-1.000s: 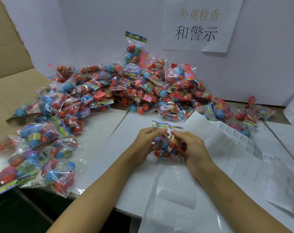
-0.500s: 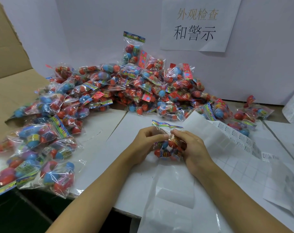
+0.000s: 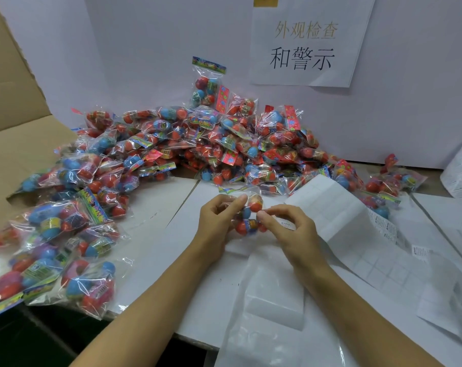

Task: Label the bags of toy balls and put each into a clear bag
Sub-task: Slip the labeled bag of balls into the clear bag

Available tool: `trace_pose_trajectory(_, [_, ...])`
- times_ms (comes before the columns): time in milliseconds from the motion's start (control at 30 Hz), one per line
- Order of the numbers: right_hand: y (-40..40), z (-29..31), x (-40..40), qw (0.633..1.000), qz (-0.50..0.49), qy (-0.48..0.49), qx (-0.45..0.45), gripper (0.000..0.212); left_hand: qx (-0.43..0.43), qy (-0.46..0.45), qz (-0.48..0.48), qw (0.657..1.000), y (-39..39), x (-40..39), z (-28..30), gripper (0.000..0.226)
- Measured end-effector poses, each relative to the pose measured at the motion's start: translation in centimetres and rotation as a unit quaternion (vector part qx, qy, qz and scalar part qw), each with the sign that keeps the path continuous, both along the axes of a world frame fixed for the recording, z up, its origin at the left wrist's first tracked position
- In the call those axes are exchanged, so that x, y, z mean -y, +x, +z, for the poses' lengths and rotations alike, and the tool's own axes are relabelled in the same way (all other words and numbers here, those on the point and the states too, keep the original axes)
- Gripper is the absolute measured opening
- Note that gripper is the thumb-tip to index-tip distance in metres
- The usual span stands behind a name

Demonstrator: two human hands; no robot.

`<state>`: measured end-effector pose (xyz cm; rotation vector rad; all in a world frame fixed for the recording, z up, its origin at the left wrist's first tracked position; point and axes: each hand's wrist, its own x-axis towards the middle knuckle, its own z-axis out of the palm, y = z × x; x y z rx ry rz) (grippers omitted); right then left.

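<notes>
A small bag of red and blue toy balls (image 3: 248,217) is held above the white table (image 3: 171,234) in the middle of the head view. My left hand (image 3: 219,221) grips its left side with fingers curled round it. My right hand (image 3: 290,231) pinches the bag's right edge, and a small white label (image 3: 286,224) shows under its fingers. An empty clear bag (image 3: 267,313) lies flat just below both hands. A sheet of white labels (image 3: 357,229) is spread to the right.
A big heap of ball bags (image 3: 198,144) fills the back of the table, running down the left side (image 3: 66,247). A few more bags (image 3: 388,181) lie at right. Cardboard (image 3: 13,144) sits at left. A white wall with a paper sign (image 3: 304,43) stands behind.
The bag has been turned in my hands and lifted a little. My right hand has slid off its front to its right edge, now with a small label under its fingers.
</notes>
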<state>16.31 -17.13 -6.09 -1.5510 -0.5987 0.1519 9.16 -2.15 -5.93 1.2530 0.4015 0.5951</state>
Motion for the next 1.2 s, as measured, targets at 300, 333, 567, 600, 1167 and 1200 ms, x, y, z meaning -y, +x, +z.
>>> trace_pose_trajectory(300, [0.0,-0.2,0.0,0.998,0.034,-0.05,-0.01,0.049,0.031,0.02,-0.076,0.996,-0.5,0.9,0.8,0.058])
trace_pose_trajectory(333, [0.1,-0.2,-0.1,0.999,0.025,-0.03,-0.032,0.038,0.03,0.042,-0.049,0.997,-0.3,1.0,0.6,0.052])
trace_pose_trajectory(567, [0.8,0.7,-0.2,0.951,0.039,0.142,-0.271,0.022,-0.024,0.072,-0.02,0.997,0.0,1.0,-0.2,0.047])
trace_pose_trajectory(600, [0.8,0.9,-0.1,0.947,0.053,0.145,-0.283,0.02,-0.019,0.072,-0.039,0.996,-0.1,1.0,-0.1,0.045])
trace_pose_trajectory(1167, [1.1,1.2,-0.1,0.939,0.078,0.156,-0.297,0.021,0.043,0.002,-0.117,0.992,-0.6,1.2,0.7,0.025])
trace_pose_trajectory(1200, [1.1,1.2,-0.1,0.939,0.076,0.157,-0.295,0.023,0.042,0.0,-0.123,0.992,-0.6,1.2,0.7,0.026])
